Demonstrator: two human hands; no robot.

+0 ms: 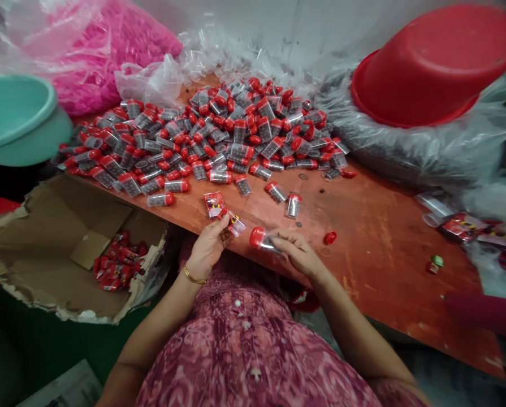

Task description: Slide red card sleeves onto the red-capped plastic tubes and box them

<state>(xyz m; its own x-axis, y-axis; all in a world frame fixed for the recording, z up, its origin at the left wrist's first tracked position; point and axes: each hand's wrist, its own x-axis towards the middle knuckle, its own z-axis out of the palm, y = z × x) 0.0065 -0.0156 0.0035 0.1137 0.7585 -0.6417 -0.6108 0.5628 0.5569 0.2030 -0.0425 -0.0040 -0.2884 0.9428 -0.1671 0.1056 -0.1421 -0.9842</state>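
My left hand (211, 242), with a gold bangle at the wrist, pinches a small printed red wrapper sleeve (236, 224) over the table's front edge. Just beyond its fingers lies another red printed sleeve (214, 204). Closed round the clear end of a small red-capped container (259, 238) is my right hand (294, 250); the red cap points left, towards the sleeve, with a gap between the two. Behind both hands a large heap of similar red-capped clear containers (239, 131) with dark contents covers the table. A few lie loose nearer to me.
An orange-red table (363, 226) carries a loose red cap (331, 237) and a small green-and-red piece (435, 264). A cardboard box (36, 265) with red wrapped items stands lower left. Around the heap are a teal basin (19, 121), pink bag (121, 45) and red tub (431, 68).
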